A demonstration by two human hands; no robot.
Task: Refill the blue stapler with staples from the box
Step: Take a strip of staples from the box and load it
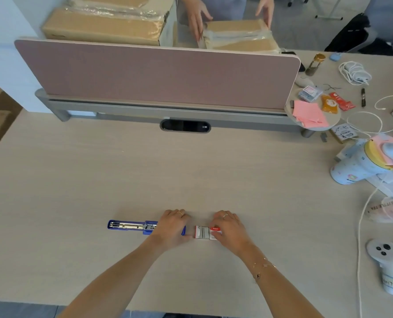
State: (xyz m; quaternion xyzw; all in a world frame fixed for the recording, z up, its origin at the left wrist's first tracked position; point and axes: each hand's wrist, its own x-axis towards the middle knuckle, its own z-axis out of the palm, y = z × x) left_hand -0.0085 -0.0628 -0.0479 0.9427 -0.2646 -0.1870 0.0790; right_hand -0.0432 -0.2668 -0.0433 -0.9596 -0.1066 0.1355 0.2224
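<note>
Desk [145, 171]: pale wood-grain top, bare around work area; clutter confined to far right edge, well apart from job.
Blue stapler [131, 226]: lying flat near front edge, swung fully open, metal staple channel facing up, long axis left-right. Right end hidden under left hand.
Left hand [172, 228]: resting over stapler's right end, fingers curled down. Whether gripping or just pressing: cannot tell, fingertips out of sight.
Right hand [228, 228]: on staple box, fingers bent over its right part and far edge; looks like a steadying hold, exact pinch not visible.
Staple box [205, 232]: small red-and-white carton, just right of stapler, between the hands, on desk. Open face shows grey staple strips inside.
Step in hand (judgement): getting a strip out of box.
Advice: keep box pinned w/ right hand, lift one whole strip by its sides so it doesn't snap, legs down, seat in channel, slide fwd before closing.
Risk: strip breaking; loose staples scattering.
</note>
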